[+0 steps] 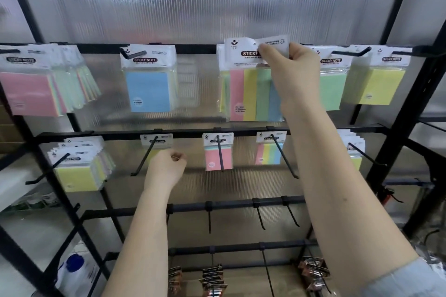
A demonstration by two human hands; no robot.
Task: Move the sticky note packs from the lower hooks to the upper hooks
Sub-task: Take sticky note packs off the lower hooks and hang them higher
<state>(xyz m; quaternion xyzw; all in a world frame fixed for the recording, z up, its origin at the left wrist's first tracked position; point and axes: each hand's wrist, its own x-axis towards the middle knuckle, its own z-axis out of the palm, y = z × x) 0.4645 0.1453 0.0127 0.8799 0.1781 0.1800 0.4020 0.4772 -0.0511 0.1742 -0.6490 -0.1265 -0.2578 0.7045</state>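
Your right hand [287, 60] is up at the upper rail [193, 48], pinching the white header card of a striped sticky note pack [251, 94] between thumb and fingers. The pack shows pink, yellow, green and blue strips and hangs in front of other packs at that position. The card's top edge sits level with the rail. The hook there is hidden behind card and hand, so you cannot tell whether the pack is on it.

Your left hand [165, 169] is lower, at the middle rail [193, 133], loosely curled with the fingers folded in. It covers the bottom of a yellow pack [155, 142] on the second hook from the left. Whether the fingers are gripping that pack cannot be told.

Upper rail, left to right:
- pink-fronted stack [31, 89], several packs deep
- blue pack [147, 87] on an angled hook
- the striped pack in your right hand
- green pack [333, 84]
- yellow pack at far right [376, 84]

Middle rail, left to right:
- yellow-fronted stack [77, 171]
- the pack at your left hand
- small pink pack [218, 154]
- small striped pack [269, 152]
- another stack [354, 149], partly hidden by your right forearm

Lower rails carry bare black hooks [260, 217]. Dark packets [212, 277] hang near the bottom.
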